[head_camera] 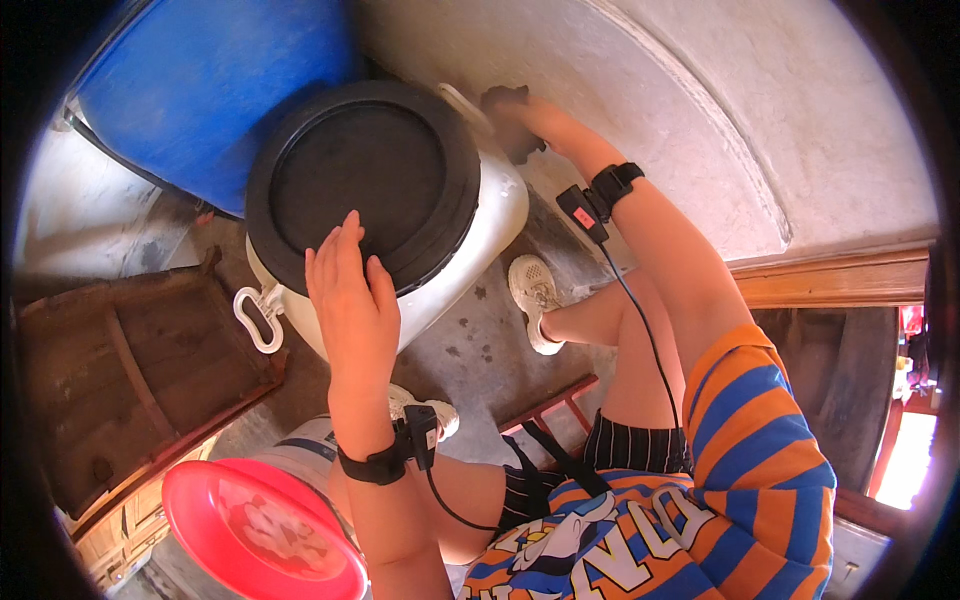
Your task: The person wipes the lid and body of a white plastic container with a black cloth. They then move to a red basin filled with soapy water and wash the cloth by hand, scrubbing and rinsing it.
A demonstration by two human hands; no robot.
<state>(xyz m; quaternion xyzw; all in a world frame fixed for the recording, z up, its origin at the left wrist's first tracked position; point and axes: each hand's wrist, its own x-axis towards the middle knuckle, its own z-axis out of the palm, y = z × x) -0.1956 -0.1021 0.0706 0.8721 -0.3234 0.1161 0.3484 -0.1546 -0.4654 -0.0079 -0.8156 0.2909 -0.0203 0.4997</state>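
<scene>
Before me stands a white plastic drum (442,307) with a round black lid (360,172). My left hand (349,307) rests on the near edge of the lid, its fingers extended and holding nothing. At the drum's far right side, my right hand (541,120) grips a dark, crumpled cloth (519,139). The cloth is beside the white far handle (463,105); whether it touches the drum is hard to tell. Another white handle (259,319) sticks out from the drum's left side. Each wrist wears a black strap with a small cabled device.
A large blue barrel (217,97) stands behind the drum, and a pale wall (675,97) rises to the right. Brown wooden furniture (142,367) is at left. A red basin (184,502) holding sudsy water sits near a pale bucket (300,442). A red stool frame (559,401) is beneath me.
</scene>
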